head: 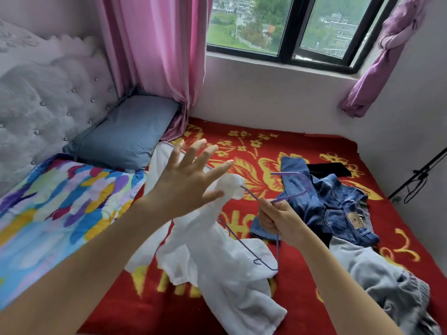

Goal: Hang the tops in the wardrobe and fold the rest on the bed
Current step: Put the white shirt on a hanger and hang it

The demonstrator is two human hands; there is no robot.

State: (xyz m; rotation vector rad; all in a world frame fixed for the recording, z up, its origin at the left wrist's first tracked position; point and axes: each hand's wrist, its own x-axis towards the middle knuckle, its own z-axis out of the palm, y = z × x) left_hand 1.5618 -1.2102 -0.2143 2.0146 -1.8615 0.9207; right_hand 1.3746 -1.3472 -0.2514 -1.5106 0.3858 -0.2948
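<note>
A white top (217, 257) hangs partly threaded on a thin purple hanger (251, 197) above the red flowered blanket (254, 146). My right hand (275, 217) grips the hanger just below its hook, fingers curled round the wire. My left hand (186, 175) is raised in front of the top with its fingers spread, the thumb touching the white cloth where it bunches on the hanger's end. To the right lie blue jeans (338, 204), a black garment (329, 169) and a pale grey garment (382, 276).
A blue-grey pillow (125, 134) and a many-coloured quilt (55, 201) lie at the left by the padded headboard (43, 97). Pink curtains (159, 52) and a window (285, 25) stand behind the bed. A black stand leg (418, 172) leans at the right wall.
</note>
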